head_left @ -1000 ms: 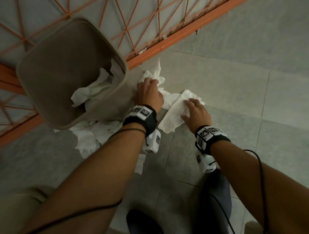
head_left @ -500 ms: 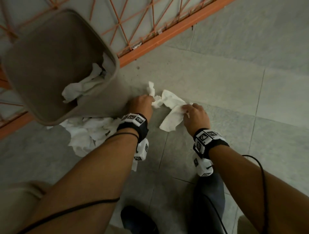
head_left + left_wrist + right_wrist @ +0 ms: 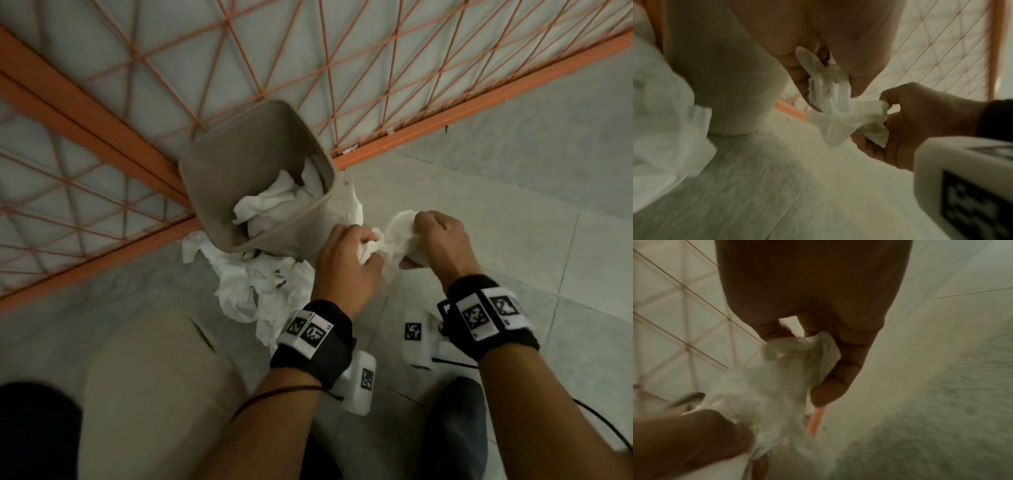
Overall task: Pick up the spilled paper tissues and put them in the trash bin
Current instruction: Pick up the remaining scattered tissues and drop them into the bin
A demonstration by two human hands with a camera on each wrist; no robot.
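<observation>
A beige trash bin [image 3: 219,164] stands on the floor against the orange grille, with crumpled white tissues [image 3: 270,202] inside. My left hand [image 3: 346,257] grips a wad of white tissue [image 3: 368,248] just right of the bin, off the floor. My right hand [image 3: 435,240] grips another crumpled tissue [image 3: 400,229] beside it; the two wads touch. In the left wrist view the left hand's tissue [image 3: 828,91] hangs from the curled fingers and meets the one held by the right hand [image 3: 910,123]. A heap of spilled tissues [image 3: 260,287] lies on the floor in front of the bin.
An orange metal grille [image 3: 376,85] with a thick bottom rail runs behind the bin. Grey floor tiles [image 3: 513,212] spread to the right. My bent knee in beige trousers [image 3: 154,387] and a dark shoe [image 3: 455,425] are near the bottom.
Both hands have lifted their tissues off the floor and bunched them into wads. The head view has shifted, so the bin now sits near the middle.
</observation>
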